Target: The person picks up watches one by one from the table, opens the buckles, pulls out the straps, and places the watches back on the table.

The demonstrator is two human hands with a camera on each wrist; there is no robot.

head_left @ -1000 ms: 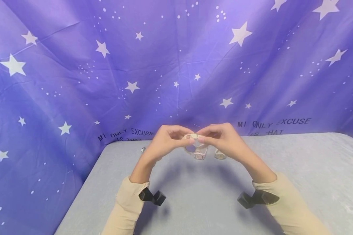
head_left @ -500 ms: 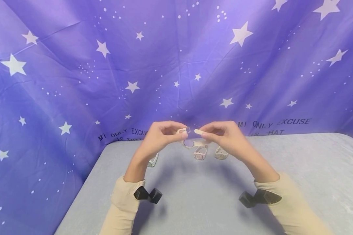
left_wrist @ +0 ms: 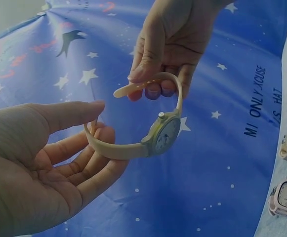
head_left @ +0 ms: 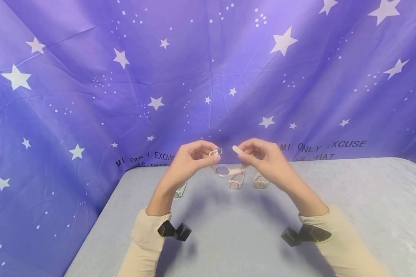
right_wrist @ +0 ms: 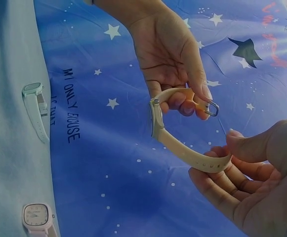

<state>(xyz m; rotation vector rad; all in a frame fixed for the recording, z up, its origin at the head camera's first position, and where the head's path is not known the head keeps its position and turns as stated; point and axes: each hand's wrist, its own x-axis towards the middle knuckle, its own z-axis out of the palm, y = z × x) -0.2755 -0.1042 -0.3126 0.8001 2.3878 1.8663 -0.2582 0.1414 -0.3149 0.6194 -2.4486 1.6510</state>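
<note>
A cream wristwatch (head_left: pixel 222 171) with a round dial is held up over the far part of the table, its strap undone and curved in a U. The thumb and fingers of my left hand (head_left: pixel 190 161) pinch the strap near the metal buckle (right_wrist: pixel 213 109). On the other side my right hand (head_left: pixel 265 158) pinches the strap end with the holes, its rounded tip (left_wrist: pixel 119 93) poking out past the thumb. A gap separates the tip from the buckle. The watch case (left_wrist: pixel 166 135) hangs between both hands, lower than the fingertips.
Beneath the hands, a pink square-faced watch (head_left: pixel 235 181) and a beige round-faced watch (head_left: pixel 260 181) stand on the grey cloth-covered table (head_left: pixel 235 238). A pale green watch (head_left: pixel 180 190) is partly behind the left wrist. A purple star-printed curtain (head_left: pixel 208 69) closes off the back.
A second ago the two strap ends met between the fingers. The left hand has since shifted left, drawing the ends apart, and the right hand's strap tip now tilts up more.
</note>
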